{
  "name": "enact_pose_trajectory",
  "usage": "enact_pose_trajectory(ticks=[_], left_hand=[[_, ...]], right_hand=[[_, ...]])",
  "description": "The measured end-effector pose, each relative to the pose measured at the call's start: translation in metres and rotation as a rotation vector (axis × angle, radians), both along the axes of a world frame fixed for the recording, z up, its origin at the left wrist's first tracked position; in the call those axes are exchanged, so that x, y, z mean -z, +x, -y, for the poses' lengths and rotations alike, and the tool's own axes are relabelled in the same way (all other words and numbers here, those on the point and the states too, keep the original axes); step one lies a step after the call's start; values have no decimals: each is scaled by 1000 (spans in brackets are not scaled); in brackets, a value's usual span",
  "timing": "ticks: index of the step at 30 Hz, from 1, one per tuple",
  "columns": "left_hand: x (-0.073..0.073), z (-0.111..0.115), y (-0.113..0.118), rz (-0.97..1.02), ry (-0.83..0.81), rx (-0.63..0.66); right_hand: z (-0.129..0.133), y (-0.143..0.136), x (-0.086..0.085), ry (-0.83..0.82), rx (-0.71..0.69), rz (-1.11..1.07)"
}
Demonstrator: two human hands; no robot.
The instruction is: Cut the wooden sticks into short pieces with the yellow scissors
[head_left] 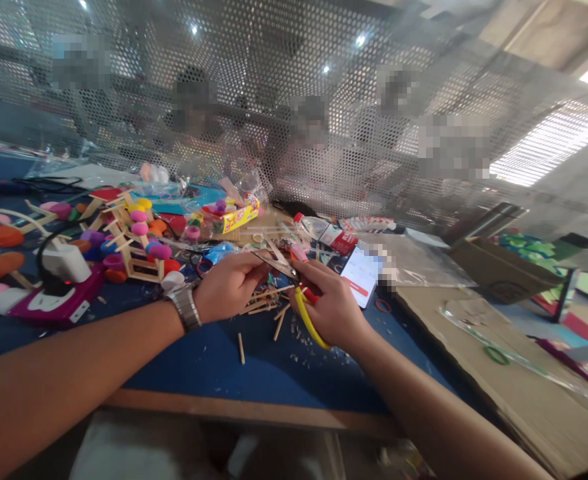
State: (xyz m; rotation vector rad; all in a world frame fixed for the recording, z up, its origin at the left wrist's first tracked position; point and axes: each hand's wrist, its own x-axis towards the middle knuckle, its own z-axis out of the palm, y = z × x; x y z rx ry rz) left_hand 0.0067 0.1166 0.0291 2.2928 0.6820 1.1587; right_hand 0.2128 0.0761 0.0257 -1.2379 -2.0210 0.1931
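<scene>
From where I stand, the blue tabletop [184,377] runs beneath both forearms. The right hand [331,300] has its fingers wrapped around the yellow handle of the scissors [302,308], which hang over the table between the two hands, blades spread and pointing left. The left hand [229,283] curls its fingers close by the blade tips; I can't tell whether anything is pinched there. The scissors look light and rigid, the handle probably smooth plastic, so the loops are the place to grip, fingertips well clear of the edges. Below lie loose wooden sticks [280,323], with a single short stick [241,349] apart, nearer the table's front edge. They look dry, stiff and nearly weightless, likely to snap if bent; I'd pinch one near its middle. Tiny pale scraps litter the surface.
</scene>
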Motion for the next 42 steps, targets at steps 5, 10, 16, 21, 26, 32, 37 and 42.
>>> enact_pose_trajectory(ticks=[5,10,16,21,26,32,37,42], left_hand=[[-1,2,2,-7,-37,1],[0,0,1,5,-93,-8],[2,-5,-1,69,-56,11],[1,-4,1,108,-10,67],[1,-4,2,120,21,70],[2,-3,2,107,-35,43],[2,-3,1,89,-84,45],[5,-5,1,104,-25,22]], right_hand=[[0,-1,1,-20,49,3],[1,-1,-1,-102,92,-76],[0,1,-3,22,16,-37],[0,0,-1,44,-20,-10],[0,0,-1,68,-27,-3],[-4,1,4,95,5,-14],[-2,0,1,71,50,6],[1,0,-4,69,3,8]])
